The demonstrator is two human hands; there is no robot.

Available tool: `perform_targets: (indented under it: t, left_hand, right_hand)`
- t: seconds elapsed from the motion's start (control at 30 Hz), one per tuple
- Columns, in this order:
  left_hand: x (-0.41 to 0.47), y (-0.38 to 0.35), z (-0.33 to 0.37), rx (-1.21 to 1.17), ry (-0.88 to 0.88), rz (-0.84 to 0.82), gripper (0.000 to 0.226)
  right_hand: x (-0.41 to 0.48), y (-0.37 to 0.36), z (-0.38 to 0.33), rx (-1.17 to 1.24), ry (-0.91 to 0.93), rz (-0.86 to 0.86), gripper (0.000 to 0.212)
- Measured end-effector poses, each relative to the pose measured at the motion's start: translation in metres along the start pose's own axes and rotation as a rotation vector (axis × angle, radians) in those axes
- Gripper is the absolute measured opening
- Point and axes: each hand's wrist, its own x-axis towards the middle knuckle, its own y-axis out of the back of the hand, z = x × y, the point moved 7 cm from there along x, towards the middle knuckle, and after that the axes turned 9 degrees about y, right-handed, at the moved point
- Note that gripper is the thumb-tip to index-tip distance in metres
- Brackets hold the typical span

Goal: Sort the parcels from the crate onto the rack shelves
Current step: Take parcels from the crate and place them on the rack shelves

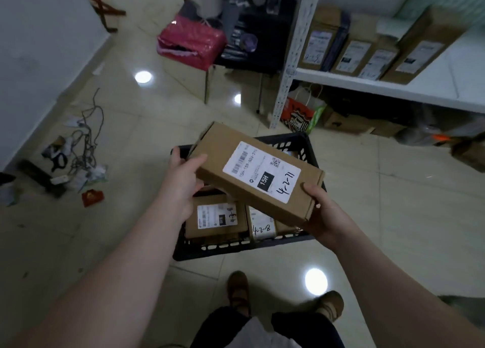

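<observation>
A glossy cream tiled floor fills most of the view, mirroring three round ceiling lights. Taking the black slatted crate on the floor as landmark: beyond it and to its right rises a white metal rack, whose shelf carries a row of upright brown parcels; their white labels are too blurred to read, and the rack is cut off by the picture's right edge. Under that shelf sit dim cartons and an orange-and-green printed paper bag. Beyond the crate to its left a pink bundle rests on a chair. Left of the crate lies a litter of cables, papers and a small red packet.

Directly above the crate a long brown parcel is held flat. Its white label shows a barcode, a QR code, a black patch reading "15H" and handwritten "4-2-11"; the fine print is illegible. The left hand is clamped on its left end, thumb on top; the right hand grips its near right corner, fingers hidden beneath.

Inside the crate, partly covered by the held parcel, two more parcels remain: one marked roughly "4-3-8", another marked "4-2-8".

Nearer than the crate, two brown shoes stand on the tiles.
</observation>
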Motion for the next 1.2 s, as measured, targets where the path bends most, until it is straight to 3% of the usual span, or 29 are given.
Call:
perform_targets:
  t: [0.13,0.27,0.47,0.6,0.8,0.93,1.07,1.2]
  left_hand:
    - [-0.024,-0.04,-0.017,0.021,0.114,-0.196,0.106]
    - [-0.052,-0.086,-0.04,0.111,0.188,-0.475,0.098]
    - [-0.065,-0.101,-0.023,0.035,0.093,-0.473,0.051]
    - [-0.068,-0.099,-0.013,0.059,0.108,-0.537,0.044]
    - [-0.084,-0.119,-0.011,0.146,0.104,-0.696,0.061]
    - [-0.09,-0.13,-0.014,0.182,0.09,-0.682,0.059]
    - [-0.094,-0.143,-0.014,0.201,0.064,-0.64,0.045]
    - [-0.098,-0.175,-0.014,0.281,0.054,-0.62,0.048]
  right_hand:
    - [-0.015,-0.024,-0.023,0.164,0.106,-0.026,0.095]
    - [-0.035,-0.045,-0.041,0.146,0.156,-0.159,0.079]
    - [-0.058,-0.036,-0.05,0.057,0.145,-0.251,0.081]
    - [-0.072,-0.026,-0.065,0.11,0.172,-0.286,0.05]
    - [-0.084,-0.026,-0.073,0.122,0.196,-0.329,0.075]
    - [-0.091,-0.028,-0.078,0.134,0.216,-0.371,0.06]
    - [-0.092,-0.015,-0.084,0.095,0.192,-0.3,0.073]
    - [-0.095,0.011,-0.1,0.144,0.193,-0.213,0.063]
